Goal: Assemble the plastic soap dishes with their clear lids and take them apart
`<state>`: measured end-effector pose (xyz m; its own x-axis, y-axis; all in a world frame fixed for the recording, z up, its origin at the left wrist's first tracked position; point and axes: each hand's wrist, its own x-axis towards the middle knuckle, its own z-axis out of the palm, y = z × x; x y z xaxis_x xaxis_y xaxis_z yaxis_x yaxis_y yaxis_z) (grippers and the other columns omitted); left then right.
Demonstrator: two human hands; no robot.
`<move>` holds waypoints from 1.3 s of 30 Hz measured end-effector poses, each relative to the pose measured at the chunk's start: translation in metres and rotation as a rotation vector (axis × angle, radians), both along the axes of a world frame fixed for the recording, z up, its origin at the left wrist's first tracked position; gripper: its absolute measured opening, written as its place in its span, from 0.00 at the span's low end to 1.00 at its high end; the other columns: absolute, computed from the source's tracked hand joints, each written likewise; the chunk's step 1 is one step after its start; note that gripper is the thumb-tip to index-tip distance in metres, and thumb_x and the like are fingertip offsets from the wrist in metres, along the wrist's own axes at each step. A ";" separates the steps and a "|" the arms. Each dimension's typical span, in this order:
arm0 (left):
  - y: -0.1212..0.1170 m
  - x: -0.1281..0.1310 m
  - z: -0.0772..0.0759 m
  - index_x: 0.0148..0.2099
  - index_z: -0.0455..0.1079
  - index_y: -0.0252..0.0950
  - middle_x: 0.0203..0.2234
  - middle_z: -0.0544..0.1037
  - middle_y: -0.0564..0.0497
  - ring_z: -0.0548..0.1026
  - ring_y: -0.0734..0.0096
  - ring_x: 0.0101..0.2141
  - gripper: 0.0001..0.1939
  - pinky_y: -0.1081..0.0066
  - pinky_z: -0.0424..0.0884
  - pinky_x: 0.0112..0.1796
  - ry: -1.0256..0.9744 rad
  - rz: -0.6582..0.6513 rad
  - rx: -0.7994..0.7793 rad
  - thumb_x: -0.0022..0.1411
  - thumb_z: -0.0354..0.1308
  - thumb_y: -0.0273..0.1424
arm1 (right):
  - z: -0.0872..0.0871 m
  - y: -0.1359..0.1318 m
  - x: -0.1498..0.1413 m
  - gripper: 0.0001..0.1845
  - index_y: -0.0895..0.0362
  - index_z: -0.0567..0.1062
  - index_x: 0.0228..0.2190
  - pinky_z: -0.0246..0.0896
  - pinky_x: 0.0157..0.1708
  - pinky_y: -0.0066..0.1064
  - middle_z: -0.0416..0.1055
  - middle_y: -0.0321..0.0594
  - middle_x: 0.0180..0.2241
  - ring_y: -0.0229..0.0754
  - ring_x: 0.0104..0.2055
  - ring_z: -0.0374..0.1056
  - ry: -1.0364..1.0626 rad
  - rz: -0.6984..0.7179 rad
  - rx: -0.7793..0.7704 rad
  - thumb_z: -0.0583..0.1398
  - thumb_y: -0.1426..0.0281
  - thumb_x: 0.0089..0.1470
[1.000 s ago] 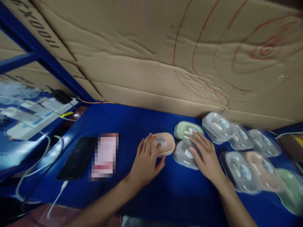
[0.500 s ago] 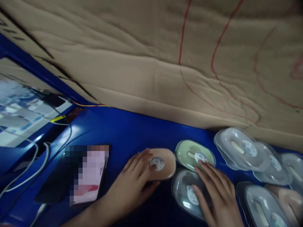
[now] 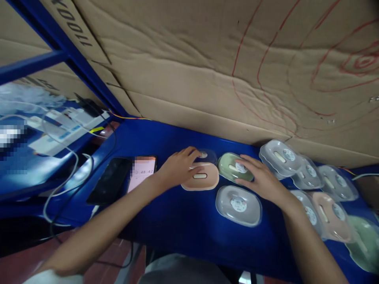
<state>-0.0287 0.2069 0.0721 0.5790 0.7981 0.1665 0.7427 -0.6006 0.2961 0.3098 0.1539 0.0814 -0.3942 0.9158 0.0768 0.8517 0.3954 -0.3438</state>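
My left hand (image 3: 186, 167) is at the left end of a peach oval plastic case (image 3: 207, 182), whose cream slot shows on top. Its thumb lies over the case and its fingers reach a clear cover (image 3: 209, 156) with a round label, just behind. Thumb and fingers are apart. My right hand (image 3: 257, 173) curves around the right side of a green oval case (image 3: 227, 165) in clear plastic, fingers on top by the label and thumb at the near edge. A grey oval case (image 3: 238, 215) with a round label sits in front.
Several more wrapped cases (image 3: 280, 156) in grey, peach and green stand on the right of the blue table (image 3: 189, 236). Two phones (image 3: 111, 181) lie at left beside cables (image 3: 78, 161) and a power strip (image 3: 71, 138). A cardboard wall (image 3: 189, 79) rises behind.
The view has tilted and drawn back, showing both forearms. The labelled clear cover has come off the peach case and lies behind it. My right hand has shifted from the grey case onto the green one.
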 end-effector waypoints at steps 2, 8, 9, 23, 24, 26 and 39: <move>0.016 0.002 -0.002 0.61 0.69 0.38 0.58 0.77 0.41 0.81 0.52 0.54 0.18 0.55 0.78 0.53 -0.022 0.018 -0.025 0.73 0.60 0.37 | 0.005 0.018 -0.001 0.30 0.49 0.71 0.65 0.65 0.67 0.56 0.65 0.49 0.70 0.58 0.70 0.65 0.013 0.051 -0.036 0.63 0.54 0.67; -0.021 0.005 0.010 0.63 0.71 0.38 0.61 0.77 0.40 0.76 0.50 0.61 0.17 0.48 0.71 0.61 -0.026 -0.019 0.095 0.77 0.52 0.34 | 0.003 0.043 -0.003 0.29 0.52 0.69 0.69 0.62 0.70 0.54 0.68 0.46 0.68 0.54 0.71 0.64 0.033 0.071 -0.053 0.50 0.55 0.75; -0.036 0.006 0.011 0.62 0.72 0.39 0.59 0.79 0.41 0.78 0.50 0.58 0.16 0.50 0.73 0.58 -0.014 -0.049 0.087 0.77 0.54 0.35 | 0.004 0.042 -0.003 0.28 0.53 0.69 0.68 0.60 0.71 0.56 0.68 0.46 0.69 0.55 0.72 0.62 0.021 0.061 -0.006 0.50 0.57 0.75; -0.081 0.015 -0.002 0.59 0.73 0.40 0.57 0.83 0.46 0.81 0.59 0.55 0.13 0.53 0.68 0.60 -0.067 0.005 0.083 0.80 0.52 0.30 | 0.001 0.021 -0.032 0.19 0.53 0.78 0.59 0.69 0.59 0.50 0.78 0.46 0.60 0.57 0.62 0.74 -0.183 0.108 -0.020 0.60 0.67 0.70; -0.078 0.015 -0.004 0.59 0.74 0.40 0.56 0.83 0.46 0.80 0.58 0.55 0.13 0.51 0.66 0.60 -0.070 0.036 0.104 0.80 0.52 0.30 | 0.004 0.021 -0.029 0.19 0.53 0.78 0.59 0.69 0.58 0.49 0.78 0.45 0.60 0.56 0.61 0.75 -0.172 0.120 -0.025 0.58 0.67 0.71; -0.072 0.015 -0.009 0.59 0.74 0.39 0.56 0.83 0.45 0.80 0.55 0.56 0.13 0.49 0.66 0.61 -0.064 0.098 0.138 0.79 0.52 0.30 | 0.010 0.021 -0.024 0.20 0.53 0.77 0.60 0.69 0.57 0.49 0.79 0.45 0.58 0.56 0.59 0.76 -0.156 0.135 -0.028 0.55 0.65 0.73; -0.121 0.018 -0.020 0.59 0.74 0.37 0.59 0.78 0.39 0.76 0.44 0.58 0.14 0.45 0.72 0.56 0.040 0.079 0.127 0.73 0.62 0.31 | 0.039 0.005 -0.039 0.20 0.59 0.78 0.56 0.67 0.55 0.51 0.81 0.52 0.53 0.59 0.55 0.76 -0.280 0.017 0.158 0.52 0.76 0.70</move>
<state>-0.0104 0.0859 0.0521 0.5231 0.8155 0.2475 0.7990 -0.5704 0.1906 0.2707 0.1591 0.1200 -0.4354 0.8942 0.1038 0.8973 0.4404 -0.0304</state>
